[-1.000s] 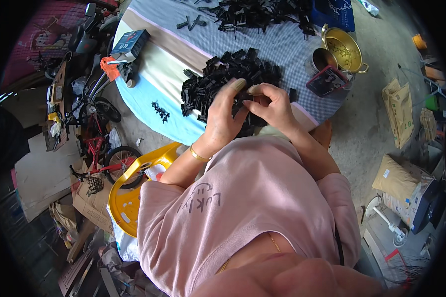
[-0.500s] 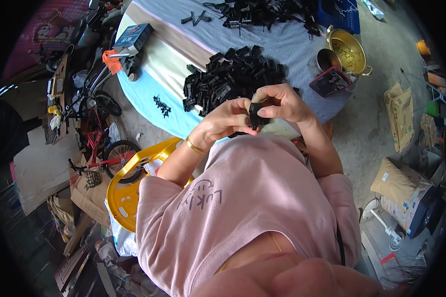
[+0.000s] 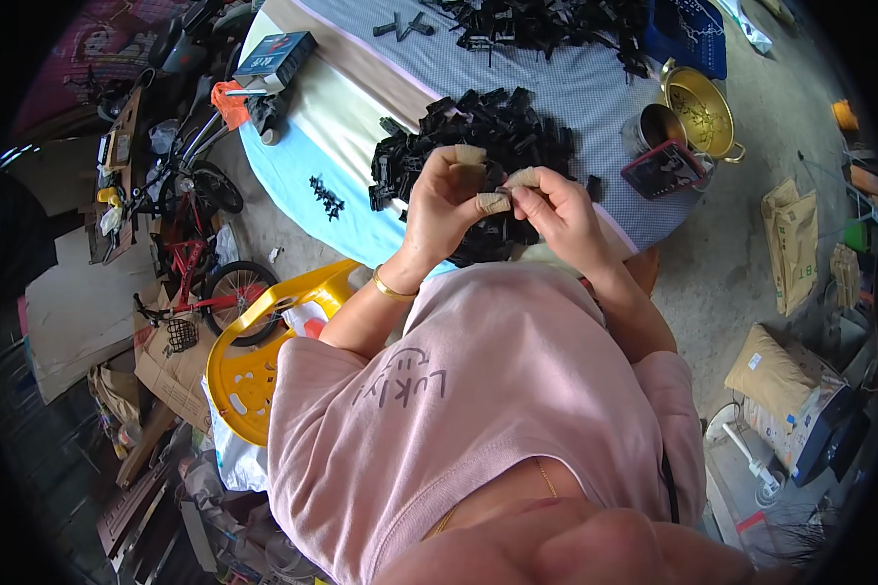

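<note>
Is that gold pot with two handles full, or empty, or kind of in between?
In between: small bits lie scattered over the bottom of the gold pot, and its bare sides show above them.

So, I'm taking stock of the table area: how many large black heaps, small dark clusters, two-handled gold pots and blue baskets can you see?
Large black heaps: 2
Small dark cluster: 1
Gold pot: 1
Blue basket: 1
Total: 5
</note>
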Demonstrator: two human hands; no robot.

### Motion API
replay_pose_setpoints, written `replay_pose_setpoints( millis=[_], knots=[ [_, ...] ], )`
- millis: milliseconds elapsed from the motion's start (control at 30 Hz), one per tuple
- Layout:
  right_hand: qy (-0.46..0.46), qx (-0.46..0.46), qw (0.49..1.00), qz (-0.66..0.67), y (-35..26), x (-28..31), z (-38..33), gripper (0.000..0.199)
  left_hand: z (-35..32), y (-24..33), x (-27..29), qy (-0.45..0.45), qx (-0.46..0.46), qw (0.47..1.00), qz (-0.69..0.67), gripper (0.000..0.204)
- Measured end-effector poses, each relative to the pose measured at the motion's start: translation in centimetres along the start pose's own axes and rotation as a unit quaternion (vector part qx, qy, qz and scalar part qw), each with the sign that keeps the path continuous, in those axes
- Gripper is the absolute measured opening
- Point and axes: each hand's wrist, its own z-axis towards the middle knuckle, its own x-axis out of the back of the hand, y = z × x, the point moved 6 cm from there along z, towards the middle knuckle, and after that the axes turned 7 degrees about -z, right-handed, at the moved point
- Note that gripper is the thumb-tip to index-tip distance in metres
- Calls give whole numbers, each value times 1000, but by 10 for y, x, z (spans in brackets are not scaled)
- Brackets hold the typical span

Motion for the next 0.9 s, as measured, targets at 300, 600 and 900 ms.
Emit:
replay_pose_setpoints(
  millis=[300,600,900],
  knots=[
    [27,20,998,-55,-10,-2,3,11,-8,0,0,11,-55,998,20,25],
    [-43,-117,990,71,36,-11,9,13,2,3,4,10,-134,951,278,19],
    [80,-34,973,-215,99,47,97,22,31,-16,60,51,-91,923,371,35]
  ],
)
